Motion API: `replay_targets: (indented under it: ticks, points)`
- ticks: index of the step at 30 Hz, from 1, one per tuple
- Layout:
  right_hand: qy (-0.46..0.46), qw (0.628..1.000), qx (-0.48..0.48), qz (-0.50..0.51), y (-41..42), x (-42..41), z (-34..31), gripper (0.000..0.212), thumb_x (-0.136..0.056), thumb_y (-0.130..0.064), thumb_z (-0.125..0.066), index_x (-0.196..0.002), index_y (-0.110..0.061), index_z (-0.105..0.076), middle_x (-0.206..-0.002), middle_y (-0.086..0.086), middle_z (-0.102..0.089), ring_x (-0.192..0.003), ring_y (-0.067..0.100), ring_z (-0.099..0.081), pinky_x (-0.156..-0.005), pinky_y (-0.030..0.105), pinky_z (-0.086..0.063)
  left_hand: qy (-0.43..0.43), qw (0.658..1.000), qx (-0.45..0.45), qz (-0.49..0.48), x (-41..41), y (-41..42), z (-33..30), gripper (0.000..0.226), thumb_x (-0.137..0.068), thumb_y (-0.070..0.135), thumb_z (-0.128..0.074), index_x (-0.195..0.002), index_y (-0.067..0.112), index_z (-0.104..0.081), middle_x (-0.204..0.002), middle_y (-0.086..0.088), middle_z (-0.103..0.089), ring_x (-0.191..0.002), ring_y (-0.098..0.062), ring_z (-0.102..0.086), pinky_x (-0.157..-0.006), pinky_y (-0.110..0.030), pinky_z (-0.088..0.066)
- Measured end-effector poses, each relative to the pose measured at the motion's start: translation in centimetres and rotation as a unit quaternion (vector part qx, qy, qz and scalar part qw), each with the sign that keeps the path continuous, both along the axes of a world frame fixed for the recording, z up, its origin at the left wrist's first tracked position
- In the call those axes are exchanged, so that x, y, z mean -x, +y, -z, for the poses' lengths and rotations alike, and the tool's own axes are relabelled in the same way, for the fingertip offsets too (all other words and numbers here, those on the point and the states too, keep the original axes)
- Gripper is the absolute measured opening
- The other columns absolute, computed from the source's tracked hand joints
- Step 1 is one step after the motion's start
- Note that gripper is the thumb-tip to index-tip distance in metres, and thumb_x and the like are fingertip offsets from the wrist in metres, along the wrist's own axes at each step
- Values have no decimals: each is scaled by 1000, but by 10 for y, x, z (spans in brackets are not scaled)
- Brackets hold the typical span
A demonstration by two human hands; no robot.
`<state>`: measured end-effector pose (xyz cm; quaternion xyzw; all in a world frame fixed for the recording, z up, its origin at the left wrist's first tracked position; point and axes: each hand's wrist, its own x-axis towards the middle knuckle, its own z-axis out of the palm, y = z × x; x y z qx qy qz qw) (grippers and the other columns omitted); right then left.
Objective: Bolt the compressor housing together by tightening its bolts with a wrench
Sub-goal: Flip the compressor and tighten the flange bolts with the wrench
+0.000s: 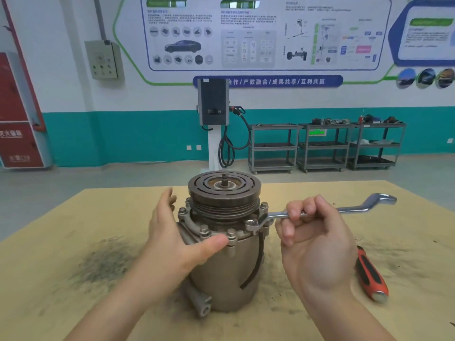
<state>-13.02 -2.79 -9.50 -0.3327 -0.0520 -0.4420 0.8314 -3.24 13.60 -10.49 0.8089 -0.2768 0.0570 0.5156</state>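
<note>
The grey compressor housing stands upright in the middle of the table, a dark grooved pulley on top. Several bolts ring its flange. A silver ring wrench lies level, its near ring seated over a bolt on the flange's right side. My right hand grips the wrench shaft with curled fingers. My left hand rests against the housing's left side, fingers straight, the thumb touching the flange by a front bolt.
A red and black screwdriver handle lies on the table to the right of my right wrist. The tan table top carries dark metal grit. Grey shelf carts and a charging post stand far behind.
</note>
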Motion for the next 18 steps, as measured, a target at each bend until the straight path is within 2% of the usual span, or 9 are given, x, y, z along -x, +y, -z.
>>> replay_targets:
  ticks: [2,5,7,10,13,16,18]
  points:
    - [8,1000,7,-20,6,-2,0,38,-90,-19,-45,-53,-19,-51,-56,4,-51,-38,17,-42,-39,21,-31,52,992,17,111,-12,5,-3,148,-32,83,-79,-156,34,-14,-153,20,-35,-135,4,-40,-115,-28,-32]
    - [17,999,5,-46,9,-3,0,33,-85,-23,-48,-53,-19,-52,-57,5,-52,-38,16,-42,-39,21,-32,41,992,45,113,-18,4,7,122,-35,77,-84,-142,45,-36,-139,23,-53,-124,6,-53,-109,-34,-45]
    - [16,999,-9,-50,8,-3,0,40,-92,-19,-44,-53,-19,-52,-57,4,-52,-39,16,-42,-39,21,-33,41,991,67,105,-16,2,11,107,-39,71,-84,-134,52,-38,-130,31,-57,-117,11,-55,-104,-32,-49]
    - [10,998,-37,-55,7,-4,0,46,-97,-17,-39,-52,-19,-52,-57,4,-52,-40,16,-43,-38,21,-34,56,989,79,110,-13,2,11,123,-42,71,-83,-150,43,-30,-137,31,-51,-123,10,-51,-107,-31,-45]
    - [18,996,-43,-70,7,-5,0,43,-95,-17,-42,-53,-17,-52,-58,4,-52,-41,16,-44,-38,21,-35,72,982,101,144,-10,1,12,128,-44,64,-87,-154,43,-23,-145,21,-49,-130,-1,-51,-111,-41,-44]
    - [21,995,-27,-89,8,-6,-1,28,-82,-21,-50,-54,-16,-52,-60,5,-52,-42,17,-45,-39,22,-36,67,974,115,183,-15,4,14,134,-42,65,-90,-155,36,-24,-144,21,-51,-130,1,-52,-110,-33,-44]
    - [19,996,5,-91,8,-5,-1,25,-80,-23,-50,-55,-17,-52,-60,5,-53,-43,17,-46,-39,22,-37,73,971,118,193,-20,6,14,136,-40,71,-88,-155,35,-26,-147,21,-49,-130,3,-50,-104,-23,-46]
